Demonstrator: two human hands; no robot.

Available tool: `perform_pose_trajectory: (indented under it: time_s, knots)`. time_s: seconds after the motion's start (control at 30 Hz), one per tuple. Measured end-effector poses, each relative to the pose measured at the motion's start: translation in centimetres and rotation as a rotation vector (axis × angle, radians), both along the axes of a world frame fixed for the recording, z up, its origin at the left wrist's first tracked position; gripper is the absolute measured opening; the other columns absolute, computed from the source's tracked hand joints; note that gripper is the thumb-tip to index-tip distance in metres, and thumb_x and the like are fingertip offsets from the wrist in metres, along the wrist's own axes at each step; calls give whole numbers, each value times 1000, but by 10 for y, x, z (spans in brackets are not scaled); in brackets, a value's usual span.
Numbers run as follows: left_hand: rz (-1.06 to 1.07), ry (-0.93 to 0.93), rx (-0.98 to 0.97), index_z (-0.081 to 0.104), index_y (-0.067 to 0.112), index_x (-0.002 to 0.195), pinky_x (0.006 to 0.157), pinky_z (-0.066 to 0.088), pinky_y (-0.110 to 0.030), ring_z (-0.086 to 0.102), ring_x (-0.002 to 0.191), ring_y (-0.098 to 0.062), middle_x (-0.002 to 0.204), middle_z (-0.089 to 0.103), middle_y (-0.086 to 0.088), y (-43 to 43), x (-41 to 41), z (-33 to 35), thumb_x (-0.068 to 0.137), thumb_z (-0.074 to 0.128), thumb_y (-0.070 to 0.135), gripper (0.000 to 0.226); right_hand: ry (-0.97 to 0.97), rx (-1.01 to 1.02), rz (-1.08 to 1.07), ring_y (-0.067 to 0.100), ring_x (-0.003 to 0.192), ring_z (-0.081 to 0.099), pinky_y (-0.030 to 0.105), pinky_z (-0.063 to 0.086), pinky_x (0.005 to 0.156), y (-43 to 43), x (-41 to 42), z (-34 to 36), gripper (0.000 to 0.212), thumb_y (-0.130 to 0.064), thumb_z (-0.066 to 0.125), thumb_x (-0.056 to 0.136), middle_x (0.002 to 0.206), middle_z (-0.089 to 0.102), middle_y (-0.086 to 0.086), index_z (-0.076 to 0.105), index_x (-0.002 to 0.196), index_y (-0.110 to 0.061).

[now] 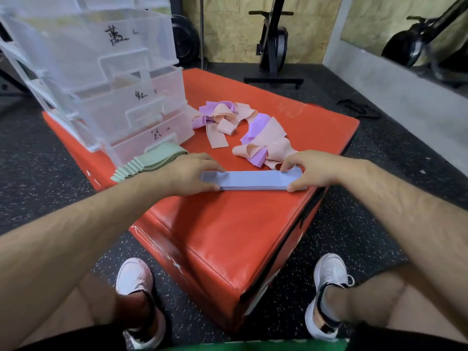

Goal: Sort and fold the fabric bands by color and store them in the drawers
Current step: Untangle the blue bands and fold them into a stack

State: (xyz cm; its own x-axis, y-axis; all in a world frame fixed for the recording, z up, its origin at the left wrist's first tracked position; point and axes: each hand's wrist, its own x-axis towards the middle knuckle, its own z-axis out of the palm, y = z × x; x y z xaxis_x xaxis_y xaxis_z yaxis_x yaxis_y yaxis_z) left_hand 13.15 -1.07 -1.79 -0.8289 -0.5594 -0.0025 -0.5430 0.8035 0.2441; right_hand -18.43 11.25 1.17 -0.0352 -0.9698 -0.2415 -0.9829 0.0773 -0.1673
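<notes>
The left hand [188, 173] and right hand [307, 171] are each gripping one end of the folded blue band stack [253, 179], which is lying flat on the red padded box [228, 224]. Folded green bands [149, 163] are lying just beside the clear drawer unit [114, 84]; loose pink and purple bands [243, 130] are lying behind the stack.

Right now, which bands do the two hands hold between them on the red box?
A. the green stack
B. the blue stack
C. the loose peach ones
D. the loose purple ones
B: the left hand and the right hand each grip one end of the blue stack. The green stack lies by the drawers, and the peach and purple bands lie loose behind.
</notes>
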Motion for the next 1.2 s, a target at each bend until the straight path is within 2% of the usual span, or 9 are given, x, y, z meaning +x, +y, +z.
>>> perform_pose_trajectory:
  time_s: [0.07,0.17,0.3,0.4,0.5,0.6,0.83,1.03,1.2]
  knots:
    - [-4,-15,59,62,35,127,102,43,-36,56,112,-14,122,58,5,-1,-3,-1,80,69,53,50,38,10,1,14,98,48,29,37,79,1,2,-2,57,-42,83,76,111,52,-11,58,127,-32]
    - [-1,-16,116,62,36,125,102,42,-37,55,111,-15,119,57,4,-4,-5,-1,83,74,40,43,30,-27,-7,14,96,50,29,37,78,3,1,-4,59,-44,83,74,115,57,-8,59,127,-34]
    - [-8,-11,103,62,37,123,104,41,-38,54,113,-15,119,56,4,-7,-8,-4,81,72,43,43,-13,1,-18,15,99,53,30,42,83,7,-1,-3,55,-48,82,74,114,57,-10,62,124,-35]
    - [-32,34,30,63,38,118,100,45,-41,55,111,-16,118,55,7,-2,-12,-9,74,62,58,48,-232,-80,-163,13,104,62,35,49,97,9,-5,6,41,-52,79,76,114,66,-11,68,111,-32]
    - [-70,98,1,63,39,117,97,45,-44,53,112,-17,120,54,9,10,-25,-12,73,52,62,51,-240,-155,-354,16,87,71,36,56,82,6,-12,15,24,-43,70,84,99,73,-4,67,98,-24]
    - [-109,110,13,63,35,121,97,43,-43,50,114,-16,124,52,10,25,-42,-15,76,52,59,52,-363,51,-506,19,80,75,32,59,64,6,-10,10,26,-32,65,90,95,74,8,64,104,-9]
    - [-115,40,60,59,36,124,99,41,-44,46,116,-15,126,50,12,27,-56,-17,82,61,50,44,-612,129,-675,18,74,68,26,49,57,7,-4,-2,29,-23,75,82,92,69,8,67,105,-8]
    - [-98,59,71,60,39,118,96,43,-47,47,110,-14,120,50,15,26,-59,-17,75,53,57,48,-713,185,-738,16,78,64,22,41,55,8,-7,-4,31,-25,78,79,83,63,0,67,105,-13]
    - [-86,60,73,58,42,115,96,43,-47,46,109,-11,117,48,20,25,-60,-17,70,46,65,52,-794,170,-704,13,65,65,22,38,55,9,-6,-2,27,-18,75,80,87,69,2,66,105,-11]
